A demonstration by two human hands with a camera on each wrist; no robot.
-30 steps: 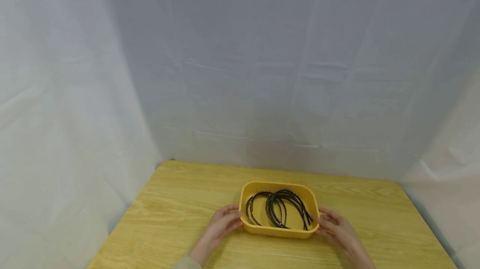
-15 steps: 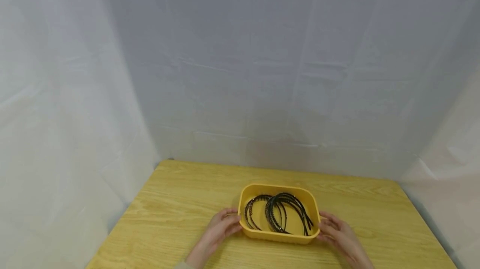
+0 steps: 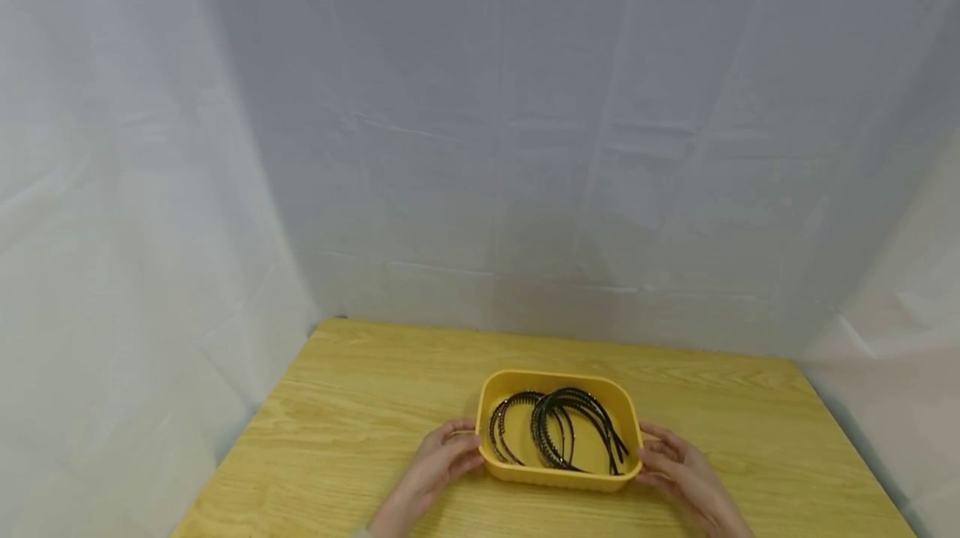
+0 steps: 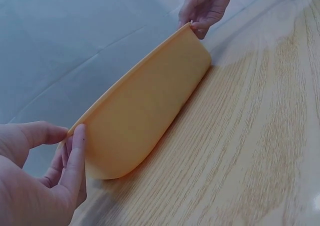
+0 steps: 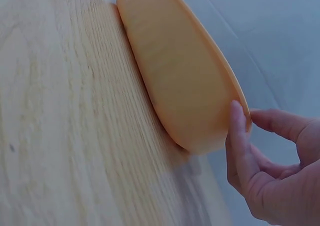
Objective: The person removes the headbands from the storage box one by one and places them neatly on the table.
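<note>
Holding the tray point(image 3: 558, 475) at its two short ends, I have my left hand point(image 3: 438, 461) on the left end and my right hand point(image 3: 671, 465) on the right end. Each hand pinches the rim, thumb over the lip and fingers point(image 4: 76, 156) against the outer wall; the right wrist view shows the same grip on the other side, with my fingers point(image 5: 237, 136) laid along the wall. The tray is yellow, with rounded corners, and sits flat on the surface point(image 3: 360, 421), near its front edge and about midway across it. Inside lie several black headbands point(image 3: 558, 434), curved and overlapping, some with small teeth. Behind and to both sides of the surface hangs a pale cloth point(image 3: 480, 146).
</note>
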